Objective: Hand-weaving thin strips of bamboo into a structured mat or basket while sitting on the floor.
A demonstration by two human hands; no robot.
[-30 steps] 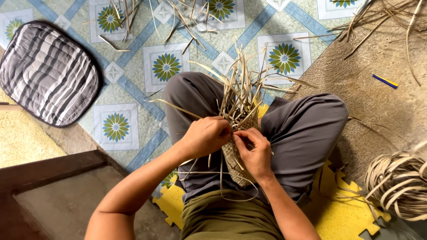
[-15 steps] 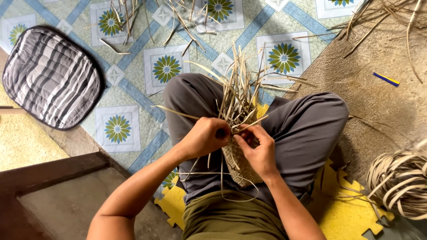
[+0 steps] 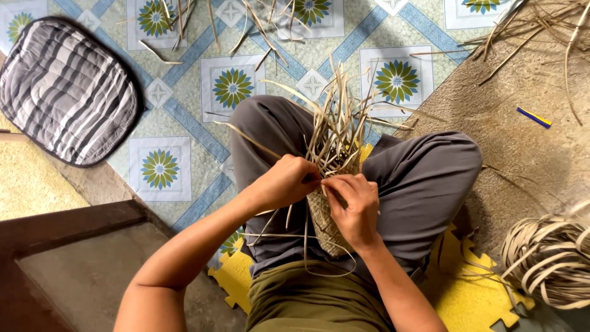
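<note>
Both hands meet at the rim of the basket (image 3: 329,224), which sits in the lap between the knees. Left hand (image 3: 286,182) is curled shut, fingers (image 3: 307,178) closed on strips (image 3: 335,132) at the weave edge. Right hand (image 3: 356,206) pinches one strip between thumb and forefinger, just beside the left fingertips; which strip it is, I can't tell.

Risks, as I judge them:
- Pinched strip looks thin and dry; a sharp bend at the fingers could crease or split it.
- If the left grip slackens, the last crossings right under the fingers could loosen, since nothing else locks them.
- Free ends fan up and away from the fingers, crossing each other; easy to grab the wrong one and break the pattern.
- A few loose ends hang below the hands over the lap and could snag.

Basket: small, pale tan, tight diagonal plait on the finished part below the fingers, unwoven above.

Further out: more strips scattered on the tiled floor, striped cushion (image 3: 64,89) far left, coil (image 3: 550,261) of strip far right, yellow mat (image 3: 473,298) underneath.
</note>
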